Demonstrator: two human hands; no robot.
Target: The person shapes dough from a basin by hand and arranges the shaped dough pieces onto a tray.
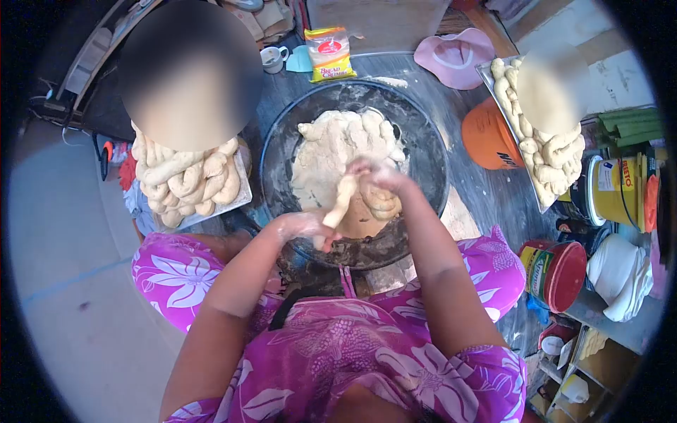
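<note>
A pale strip of dough point(341, 202) stretches slantwise between my two hands, above a wide black basin point(425, 116). My left hand point(305, 227) is closed around its lower end near the basin's front rim. At the upper end, my right hand point(375, 174) grips the dough, its fingers smeared by motion. Beige powder point(310, 176) covers much of the basin's bottom, and more dough pieces point(384, 134) lie at the back of it. A coiled dough piece point(383, 204) rests in the powder just under my right hand.
Trays heaped with twisted dough point(187, 180) stand at left and right, partly blurred out. Behind the basin are a bread crumbs bag point(330, 55), a white mug point(272, 59) and a pink hat point(455, 58). An orange bucket point(490, 134) and a red-lidded tub point(566, 277) stand right.
</note>
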